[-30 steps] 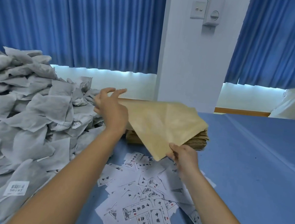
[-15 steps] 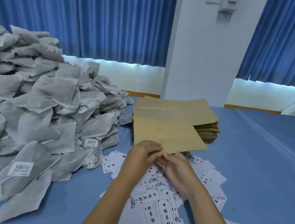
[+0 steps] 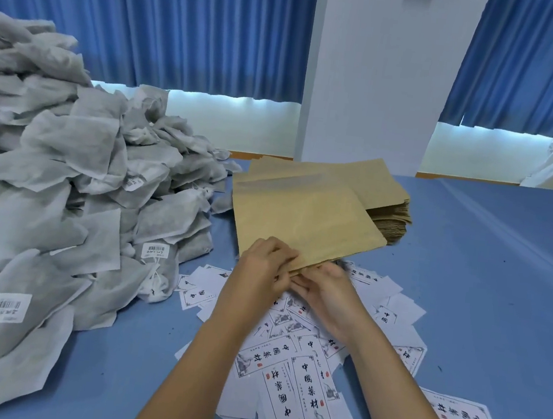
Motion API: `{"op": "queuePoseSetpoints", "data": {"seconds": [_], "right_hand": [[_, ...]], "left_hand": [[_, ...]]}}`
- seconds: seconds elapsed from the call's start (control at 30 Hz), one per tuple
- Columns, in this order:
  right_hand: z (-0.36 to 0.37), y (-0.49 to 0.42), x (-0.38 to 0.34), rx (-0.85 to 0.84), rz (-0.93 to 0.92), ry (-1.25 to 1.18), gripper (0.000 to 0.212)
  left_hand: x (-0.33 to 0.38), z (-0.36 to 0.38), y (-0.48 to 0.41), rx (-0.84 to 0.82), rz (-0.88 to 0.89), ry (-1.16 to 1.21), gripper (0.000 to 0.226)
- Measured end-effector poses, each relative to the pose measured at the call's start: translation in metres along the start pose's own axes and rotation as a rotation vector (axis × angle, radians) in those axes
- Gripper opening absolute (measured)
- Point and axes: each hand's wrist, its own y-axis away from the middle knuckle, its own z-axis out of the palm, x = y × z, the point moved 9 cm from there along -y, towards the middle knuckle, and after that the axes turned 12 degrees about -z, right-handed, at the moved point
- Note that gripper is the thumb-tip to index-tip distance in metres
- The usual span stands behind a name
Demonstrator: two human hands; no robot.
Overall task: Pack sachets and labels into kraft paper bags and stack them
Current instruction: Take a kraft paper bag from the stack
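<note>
Head view, kraft paper bag (image 3: 304, 223): lies flat, far edge resting on the bag stack (image 3: 383, 200), near edge over the labels. We hold it at its near edge, centre of the scene.
Head view, left hand (image 3: 267, 265): fingers curled together on the near edge of the kraft paper bag, from the top.
Head view, right hand (image 3: 329, 293): fingers closed under the same edge, touching the left hand. We judge both hands are working the mouth apart; whether it has parted we cannot tell.
Head view, sachets (image 3: 63, 192): large grey heap at left, some with barcode stickers; none in hand.
Head view, labels (image 3: 300, 384): printed white slips scattered near us on the blue table (image 3: 498, 303), partly under our forearms.
Handling, bag: we judge it light, thin and creasable, stiff enough to keep flat. We take hold at the mouth only, one layer per hand; pulling hard may tear the seam.
Handling, sachets: we judge them soft, limp and slightly bulky; we pinch one at a corner or edge.
Handling, labels: light and slippery on each other; we slide one free by its edge.
Progress: early; this bag shows no contents.
</note>
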Motion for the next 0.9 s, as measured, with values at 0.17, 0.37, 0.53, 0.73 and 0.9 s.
{"op": "queuePoseSetpoints", "data": {"seconds": [0.17, 0.37, 0.53, 0.73, 0.9], "right_hand": [[-0.009, -0.007, -0.003, 0.183, -0.078, 0.084, 0.026], [-0.015, -0.008, -0.008, 0.194, -0.114, 0.591, 0.030], [-0.002, -0.004, -0.018, 0.172, -0.137, 0.707, 0.037], [0.008, 0.012, -0.012, 0.084, -0.114, 0.773, 0.043], [-0.011, 0.005, -0.017, 0.209, -0.123, 0.680, 0.019]], "left_hand": [[-0.004, -0.002, 0.000, 0.081, -0.056, 0.002, 0.019], [-0.014, -0.004, 0.000, 0.133, -0.163, -0.017, 0.004], [-0.024, -0.013, 0.007, 0.251, -0.337, 0.151, 0.008], [-0.049, -0.033, 0.003, 0.324, -0.446, 0.113, 0.009], [-0.019, 0.006, 0.003, -0.060, -0.176, -0.094, 0.010]]}}
